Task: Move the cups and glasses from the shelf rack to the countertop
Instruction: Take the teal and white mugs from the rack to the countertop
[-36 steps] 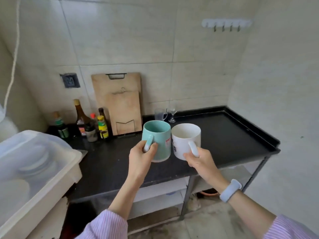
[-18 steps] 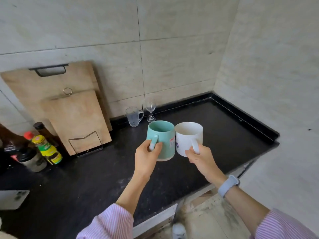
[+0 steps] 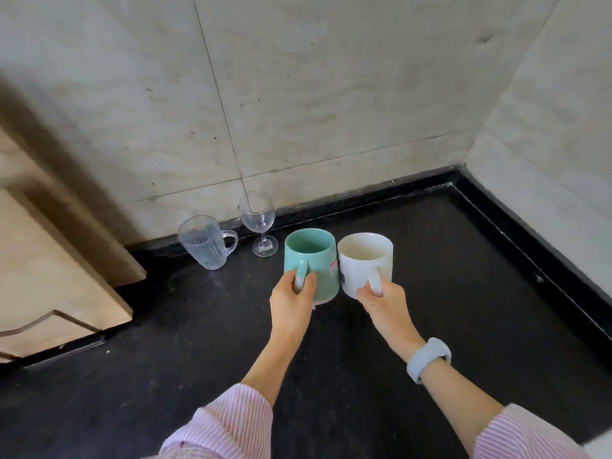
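Observation:
My left hand point(image 3: 291, 303) grips the handle of a teal mug point(image 3: 313, 260). The handle of a white mug point(image 3: 364, 263) is held by my right hand point(image 3: 384, 304). Both mugs are upright, side by side and touching, low over the black countertop point(image 3: 447, 293); I cannot tell whether they rest on it. Behind them, by the back wall, stand a clear glass mug with a handle point(image 3: 205, 241) and a stemmed wine glass point(image 3: 260, 223). The shelf rack is out of view.
Wooden cutting boards point(image 3: 49, 266) lean against the wall at the left. A raised black rim point(image 3: 530, 240) borders the counter at the back and right, where tiled walls meet in a corner.
The view has closed in on the counter's back corner. Both hands have carried the mugs forward and down, nearer the glass mug and wine glass.

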Motion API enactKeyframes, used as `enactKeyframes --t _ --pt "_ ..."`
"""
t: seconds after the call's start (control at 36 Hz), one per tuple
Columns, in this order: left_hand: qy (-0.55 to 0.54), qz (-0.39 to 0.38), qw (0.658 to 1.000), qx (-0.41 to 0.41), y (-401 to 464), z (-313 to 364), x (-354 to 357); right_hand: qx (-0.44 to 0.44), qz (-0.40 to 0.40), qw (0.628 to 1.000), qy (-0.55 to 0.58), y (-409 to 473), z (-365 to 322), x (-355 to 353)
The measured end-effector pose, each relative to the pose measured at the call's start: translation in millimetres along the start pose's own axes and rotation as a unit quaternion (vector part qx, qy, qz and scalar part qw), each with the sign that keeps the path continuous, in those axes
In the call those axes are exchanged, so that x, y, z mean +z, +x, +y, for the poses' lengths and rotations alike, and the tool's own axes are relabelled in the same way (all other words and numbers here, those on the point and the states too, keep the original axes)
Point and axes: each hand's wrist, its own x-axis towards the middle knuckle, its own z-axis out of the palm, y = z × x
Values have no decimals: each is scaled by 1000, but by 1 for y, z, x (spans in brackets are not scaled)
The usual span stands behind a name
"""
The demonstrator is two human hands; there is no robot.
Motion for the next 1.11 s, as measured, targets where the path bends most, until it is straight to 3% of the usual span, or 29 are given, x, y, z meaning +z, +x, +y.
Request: enactKeyframes --t 0.42,0.67,0.78,0.92,1.11 --pt "-28 93 995 12 99 -36 45 -8 -47 998 48 117 31 22" --pt "4 92 995 38 117 -50 50 -11 -68 997 30 146 34 33" --pt "-4 55 998 27 120 -54 54 4 -61 998 28 154 38 37" --pt "15 26 998 50 114 -59 55 -4 -75 996 -46 164 49 34" --pt "125 112 983 80 113 -65 58 3 -85 989 -119 171 54 39"
